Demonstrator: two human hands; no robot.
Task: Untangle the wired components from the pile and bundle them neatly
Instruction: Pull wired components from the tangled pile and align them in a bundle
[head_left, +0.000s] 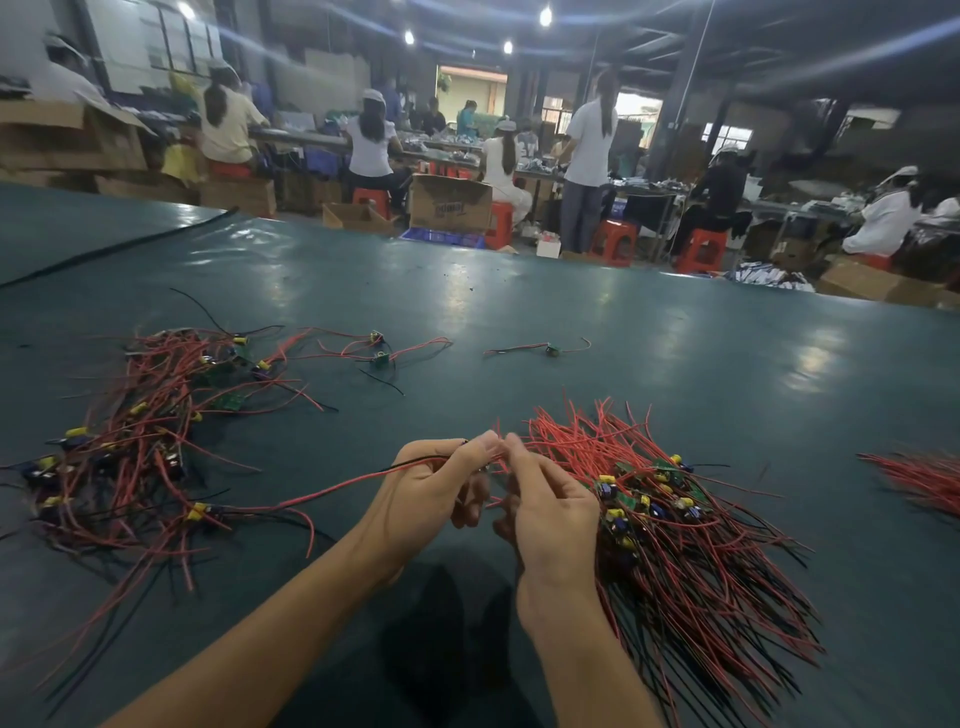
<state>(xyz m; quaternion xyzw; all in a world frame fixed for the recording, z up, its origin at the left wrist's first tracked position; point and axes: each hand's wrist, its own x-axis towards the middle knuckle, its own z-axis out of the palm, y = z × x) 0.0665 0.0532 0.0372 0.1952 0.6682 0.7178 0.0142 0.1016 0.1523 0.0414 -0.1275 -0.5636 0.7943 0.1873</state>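
on the table (571, 291), a tangled pile (140, 441) lies left and a bundle (675, 519) right. between them, near the front, the left hand (431, 493) and right hand (550, 509) meet, pinching a wire (337, 488) that runs left toward the pile. behind them lies one stray piece (550, 349); at the far right edge, seemingly another bundle (919, 478).

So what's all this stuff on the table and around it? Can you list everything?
tangled pile: one, red and black wires, table's left
sorted bundle: one, mostly red, table's right
second bundle: one, red, right edge, cut off
loose components: three, red-wired green boards, farther back
held component: one, red and black wires, trailing leftward
table: one, dark green
black strip: one, far left
workers: several, mostly white tops, background
stools: several, red, background
cardboard boxes: several, brown, background
left hand: one, pinches held component
right hand: one, pinches it too
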